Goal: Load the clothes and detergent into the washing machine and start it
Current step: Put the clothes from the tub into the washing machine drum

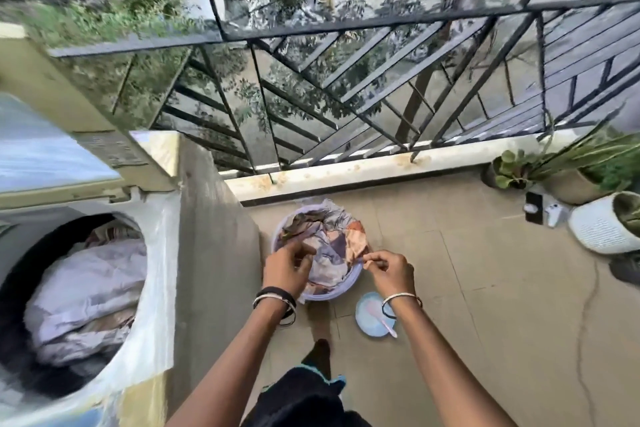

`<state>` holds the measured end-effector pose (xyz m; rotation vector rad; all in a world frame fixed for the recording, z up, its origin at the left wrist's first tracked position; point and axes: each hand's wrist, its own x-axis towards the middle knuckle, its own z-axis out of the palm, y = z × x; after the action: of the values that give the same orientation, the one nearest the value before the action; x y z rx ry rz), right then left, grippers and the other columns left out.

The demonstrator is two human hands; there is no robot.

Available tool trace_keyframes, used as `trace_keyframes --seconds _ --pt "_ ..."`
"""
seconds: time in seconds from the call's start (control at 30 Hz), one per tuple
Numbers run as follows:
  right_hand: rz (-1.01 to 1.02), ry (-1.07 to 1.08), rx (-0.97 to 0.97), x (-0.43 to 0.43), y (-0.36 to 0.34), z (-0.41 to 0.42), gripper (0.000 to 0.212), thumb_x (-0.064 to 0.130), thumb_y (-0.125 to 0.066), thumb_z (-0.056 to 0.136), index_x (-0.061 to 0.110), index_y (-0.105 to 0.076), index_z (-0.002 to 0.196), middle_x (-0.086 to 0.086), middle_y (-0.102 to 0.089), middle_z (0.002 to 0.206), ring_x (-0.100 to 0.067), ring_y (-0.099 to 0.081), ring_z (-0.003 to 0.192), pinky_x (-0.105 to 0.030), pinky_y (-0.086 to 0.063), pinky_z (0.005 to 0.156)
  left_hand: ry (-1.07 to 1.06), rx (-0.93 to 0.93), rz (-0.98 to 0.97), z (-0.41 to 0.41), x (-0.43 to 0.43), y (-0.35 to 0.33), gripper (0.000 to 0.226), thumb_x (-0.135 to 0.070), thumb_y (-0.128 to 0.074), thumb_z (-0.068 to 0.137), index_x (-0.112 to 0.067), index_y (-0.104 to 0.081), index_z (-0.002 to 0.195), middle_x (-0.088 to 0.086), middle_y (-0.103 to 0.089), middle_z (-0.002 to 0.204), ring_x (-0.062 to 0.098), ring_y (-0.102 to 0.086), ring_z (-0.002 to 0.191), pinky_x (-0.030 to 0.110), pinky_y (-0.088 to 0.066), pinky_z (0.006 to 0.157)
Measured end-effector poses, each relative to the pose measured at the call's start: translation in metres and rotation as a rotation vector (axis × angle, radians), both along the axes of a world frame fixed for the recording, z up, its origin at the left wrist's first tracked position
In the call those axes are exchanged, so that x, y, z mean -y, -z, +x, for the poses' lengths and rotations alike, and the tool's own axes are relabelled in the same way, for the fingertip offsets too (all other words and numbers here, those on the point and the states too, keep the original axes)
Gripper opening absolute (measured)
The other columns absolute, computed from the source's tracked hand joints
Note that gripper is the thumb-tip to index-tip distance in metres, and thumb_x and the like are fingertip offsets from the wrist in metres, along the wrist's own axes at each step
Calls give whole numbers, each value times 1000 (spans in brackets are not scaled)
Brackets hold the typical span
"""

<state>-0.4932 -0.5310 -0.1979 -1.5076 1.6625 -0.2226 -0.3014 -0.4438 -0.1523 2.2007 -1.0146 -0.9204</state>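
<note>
Presently, both hands are at a lavender basin (341, 291) that stands on the tiled balcony floor (502, 305), just beside the washing machine (157, 253).

Left hand (287, 267): the grip is closed, with the fingers curled down into the clothes (329, 248) heaped in the basin and fabric gathered under them. Motion blur hides the exact finger placement.

Right hand (391, 269): the grip is a narrow pinch, thumb against fingertips, on an edge of the same clothes at the basin's near right rim. The remaining fingers are tucked in.

Both wrists carry bangles.

Clothes: a crumpled mix of pale lilac, brown and orange pieces fills the basin to its rim.

Washing machine: it stands at the left of the view with its round opening uncovered. A load of pale laundry (86, 288) already lies inside and fills most of the visible opening.

A small light-blue bowl (367, 322) sits on the floor close beside the basin, under the right wrist. A pink spoon (389, 326) rests in it, with its handle over the near edge. I cannot tell what the bowl contains.

A black metal railing (346, 45) closes the balcony beyond the basin. Potted plants (568, 177) and a white ribbed pot (599, 229) stand at the far right, well apart from the basin.
</note>
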Motion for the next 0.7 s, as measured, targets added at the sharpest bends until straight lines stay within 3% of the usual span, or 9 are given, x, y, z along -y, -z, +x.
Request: trace_keyframes --seconds 0.2,0.3,0.47,0.63,0.7 --pt "159 67 -76 71 80 20 13 10 -69 73 20 -77 75 -7 -75 74 -27 -72 77 -34 -57 72 -62 -84 140 23 65 83 17 -22 -55 78 -22 -69 88 -3 -75 85 17 -70 81 35 -57 75" --pt "232 96 -138 100 128 26 13 8 -67 76 15 -78 79 -11 -76 81 -30 -71 84 -32 -54 74 -50 -83 181 31 97 126 15 -8 -59 82 -16 -70 89 4 -75 87 22 -69 82 32 -55 75" --pt "344 129 -223 139 219 29 15 9 -70 79 9 -76 93 -15 -74 99 -32 -68 98 -27 -47 76 -26 -79 267 41 135 212 16 -8 -57 85 -13 -70 92 9 -74 89 28 -68 85 35 -53 74" --pt "446 75 -296 167 300 23 52 19 -77 73 9 -61 121 -16 -68 118 -34 -63 110 -35 -48 93 30 -60 313 48 148 276 17 -13 -56 89 -13 -69 99 6 -74 95 25 -68 88 30 -50 72" --pt "485 21 -289 171 328 21 56 20 -79 70 10 -61 122 -16 -68 115 -34 -64 107 -37 -50 93 42 -60 312 48 146 295 15 -15 -56 88 -15 -69 97 4 -74 92 24 -69 85 32 -53 71"
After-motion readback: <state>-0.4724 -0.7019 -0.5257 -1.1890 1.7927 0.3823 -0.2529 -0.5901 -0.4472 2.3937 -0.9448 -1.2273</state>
